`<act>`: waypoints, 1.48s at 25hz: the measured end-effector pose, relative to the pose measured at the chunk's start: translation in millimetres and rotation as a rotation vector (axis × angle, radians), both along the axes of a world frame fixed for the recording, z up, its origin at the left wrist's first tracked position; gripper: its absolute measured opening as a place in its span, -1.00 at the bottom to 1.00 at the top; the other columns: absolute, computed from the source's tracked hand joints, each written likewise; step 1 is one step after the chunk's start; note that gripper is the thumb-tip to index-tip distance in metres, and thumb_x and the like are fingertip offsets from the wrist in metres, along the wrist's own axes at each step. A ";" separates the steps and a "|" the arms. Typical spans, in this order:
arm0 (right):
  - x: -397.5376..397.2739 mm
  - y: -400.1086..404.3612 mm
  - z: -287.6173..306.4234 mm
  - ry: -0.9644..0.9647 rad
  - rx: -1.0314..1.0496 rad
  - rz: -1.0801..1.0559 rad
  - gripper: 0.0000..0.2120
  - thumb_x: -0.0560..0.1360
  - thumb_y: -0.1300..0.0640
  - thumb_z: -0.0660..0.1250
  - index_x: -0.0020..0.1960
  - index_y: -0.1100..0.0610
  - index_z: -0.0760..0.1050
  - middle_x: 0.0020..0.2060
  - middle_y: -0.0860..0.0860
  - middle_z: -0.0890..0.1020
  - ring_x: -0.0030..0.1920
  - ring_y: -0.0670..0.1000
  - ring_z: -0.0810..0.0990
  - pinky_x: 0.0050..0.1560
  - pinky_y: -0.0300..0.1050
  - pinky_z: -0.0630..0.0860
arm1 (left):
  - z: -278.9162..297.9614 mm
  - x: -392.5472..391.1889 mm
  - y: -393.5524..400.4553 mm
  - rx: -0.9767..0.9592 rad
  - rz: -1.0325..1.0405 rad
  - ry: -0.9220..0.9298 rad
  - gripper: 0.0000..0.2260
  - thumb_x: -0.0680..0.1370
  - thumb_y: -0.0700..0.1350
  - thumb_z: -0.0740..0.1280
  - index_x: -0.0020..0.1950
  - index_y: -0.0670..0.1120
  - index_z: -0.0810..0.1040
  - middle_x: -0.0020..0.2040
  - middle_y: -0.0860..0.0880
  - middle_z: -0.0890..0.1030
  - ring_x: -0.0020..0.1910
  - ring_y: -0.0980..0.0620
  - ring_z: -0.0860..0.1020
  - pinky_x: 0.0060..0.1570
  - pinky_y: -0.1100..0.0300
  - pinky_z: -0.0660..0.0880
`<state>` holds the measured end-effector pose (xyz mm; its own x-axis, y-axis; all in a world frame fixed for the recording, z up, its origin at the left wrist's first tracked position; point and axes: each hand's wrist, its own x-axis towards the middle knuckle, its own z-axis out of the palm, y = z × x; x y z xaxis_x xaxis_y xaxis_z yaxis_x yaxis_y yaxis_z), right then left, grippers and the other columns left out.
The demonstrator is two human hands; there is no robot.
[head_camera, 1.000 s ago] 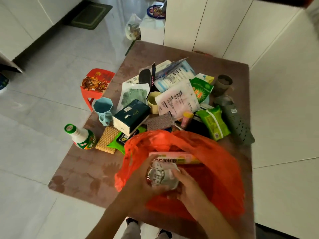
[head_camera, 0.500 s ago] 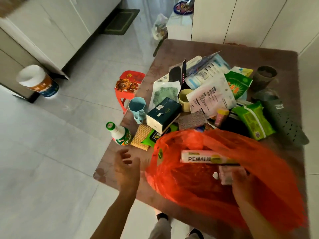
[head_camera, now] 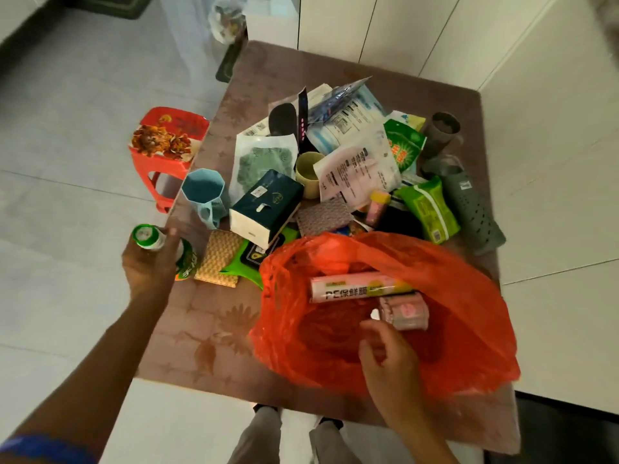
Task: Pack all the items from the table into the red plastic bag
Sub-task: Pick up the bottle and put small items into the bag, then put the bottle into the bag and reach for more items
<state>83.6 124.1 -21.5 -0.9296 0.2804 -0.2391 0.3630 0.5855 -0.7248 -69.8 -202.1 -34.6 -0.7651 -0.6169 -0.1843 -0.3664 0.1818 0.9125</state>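
Note:
The red plastic bag lies open on the near right of the brown table. Inside it sit a long cling-film box and a small pink pack. My right hand hovers inside the bag mouth, fingers apart, just below the pink pack. My left hand wraps around a white bottle with a green cap at the table's left edge. Beyond the bag lies a pile: a dark tissue box, a blue cup, a beige sponge, green wipes.
A red plastic stool stands on the tiled floor left of the table. White cabinets rise behind it. A grey slipper and a grey cup sit at the table's right side. My feet show under the near edge.
My left hand has left the bag, reached out to the left and closed around the green-capped bottle. My right hand has let go of the pink pack, which now rests in the bag.

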 end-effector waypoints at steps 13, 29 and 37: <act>-31.2 -2.8 -11.9 0.205 0.007 0.211 -0.41 0.34 -0.14 0.37 0.31 -0.11 0.26 0.14 -0.36 0.39 0.18 -0.52 0.33 0.11 -0.62 0.27 | 36.3 90.7 199.2 0.163 -0.942 0.228 -0.77 0.45 -0.01 0.47 0.07 0.10 0.52 0.08 0.07 0.57 0.11 0.03 0.55 0.09 -0.07 0.52; -46.6 -45.9 -69.5 0.055 -0.116 0.366 -0.28 0.37 -0.07 0.50 0.45 -0.02 0.30 0.39 -0.09 0.38 0.36 -0.12 0.33 0.40 -0.10 0.36 | 66.4 93.3 112.5 0.100 -0.370 -0.092 -0.74 0.45 -0.35 0.24 -0.35 -0.10 0.58 -0.44 -0.08 0.58 -0.40 0.04 0.56 -0.34 0.17 0.52; -65.9 -20.2 -6.0 0.021 0.031 0.487 -0.54 0.45 0.09 0.34 0.33 -0.11 0.42 0.29 -0.06 0.55 0.28 -0.05 0.51 0.33 -0.01 0.44 | 134.3 71.8 126.9 0.411 -0.670 0.070 -0.89 0.49 -0.36 0.34 -0.10 -0.20 0.63 -0.33 -0.12 0.66 -0.43 0.06 0.58 -0.43 0.27 0.53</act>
<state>17.7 104.0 -27.5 -0.9590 -0.1816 -0.2175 0.0271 0.7052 -0.7084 2.0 -75.2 99.7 -0.9681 0.0870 -0.2350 -0.2370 -0.0133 0.9714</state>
